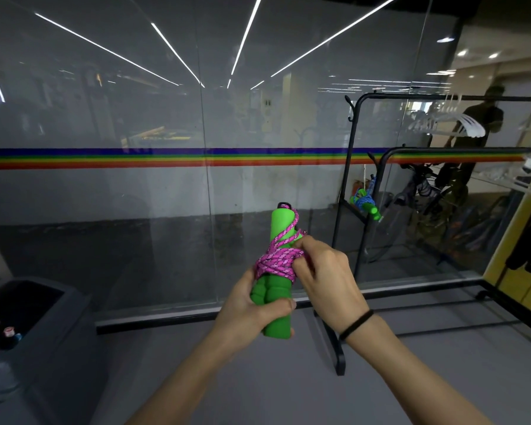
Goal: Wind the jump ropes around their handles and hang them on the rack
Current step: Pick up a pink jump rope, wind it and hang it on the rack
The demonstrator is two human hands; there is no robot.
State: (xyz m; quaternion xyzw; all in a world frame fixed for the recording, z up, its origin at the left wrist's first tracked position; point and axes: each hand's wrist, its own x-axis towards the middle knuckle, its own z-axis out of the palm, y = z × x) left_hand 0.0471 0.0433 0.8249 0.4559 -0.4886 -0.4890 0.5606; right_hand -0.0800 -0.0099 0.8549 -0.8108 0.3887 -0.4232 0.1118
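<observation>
Two green foam handles (281, 223) of a jump rope stand upright side by side in front of me. A pink rope (276, 264) is wound in many turns around their middle. My left hand (252, 305) grips the lower part of the handles. My right hand (325, 277) pinches the pink rope at the right side of the winding. A black metal rack (354, 142) stands to the right. A second jump rope with green handles and blue rope (365, 205) hangs low on the rack's side.
A glass wall (166, 148) with a rainbow stripe runs across ahead. A dark grey bin (28, 317) stands at lower left. White hangers (454, 124) hang on the rack's bars. A person is reflected in the glass at far right.
</observation>
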